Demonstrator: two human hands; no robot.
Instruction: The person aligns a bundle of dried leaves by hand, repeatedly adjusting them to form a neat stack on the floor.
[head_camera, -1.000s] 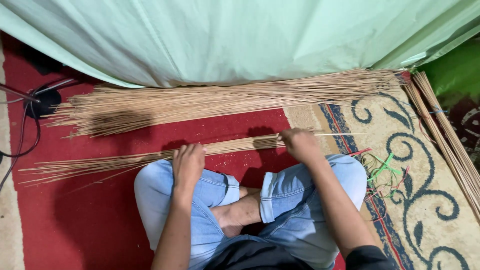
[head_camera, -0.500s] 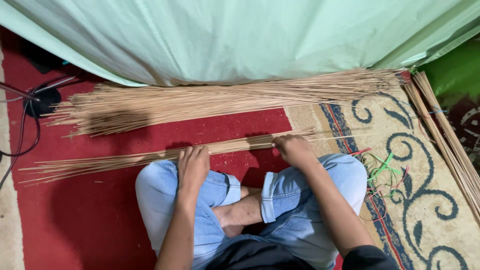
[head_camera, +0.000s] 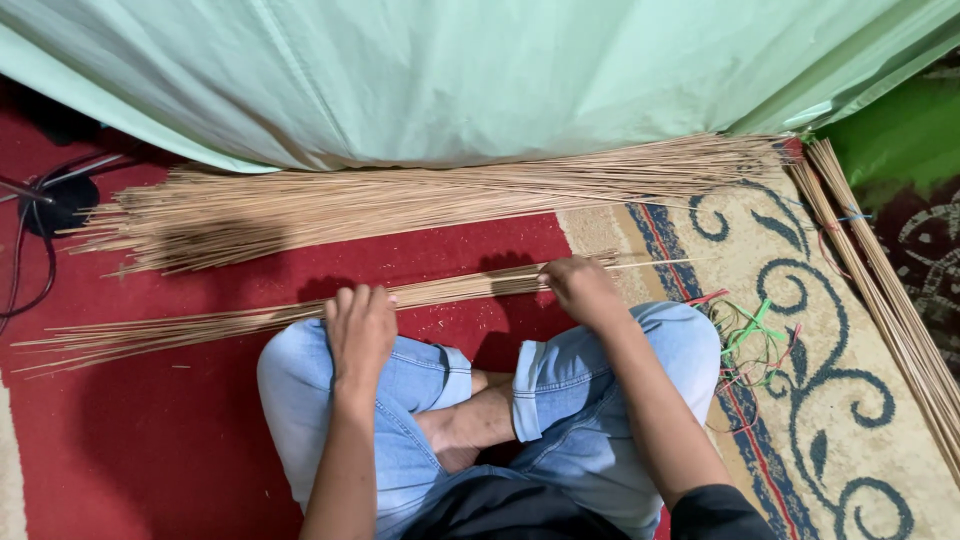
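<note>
Green sheet (head_camera: 480, 70): pale green fabric or plastic draped across the far side, its lower edge lying over the far edge of the red carpet (head_camera: 130, 440).
Patterned rug (head_camera: 800, 400): beige with dark blue scrolls, adjoining the red carpet on the right.
Large stick pile (head_camera: 400, 195): a broad heap of thin tan sticks along the far edge of the carpet, long axis left to right, its right end reaching the rug's far corner.
Side sticks (head_camera: 890, 300): another bundle along the rug's right edge, running from far to near.
Small stick bundle (head_camera: 250, 322): a narrow sheaf just in front of the knees, long axis left to right, rising slightly toward the right; its loose ends fan out at the carpet's left edge, and a few thin tips pass onto the rug.
Left hand (head_camera: 360, 330): palm down, fingers curled together over the bundle's middle, pressing on it.
Right hand (head_camera: 580, 288): fingers closed around the bundle near its right end; the grip itself is hidden under the hand.
Cords (head_camera: 755, 335): green and red strings tangled on the rug beside the right knee.
Black cable (head_camera: 40, 250): curls at the carpet's far left corner.
</note>
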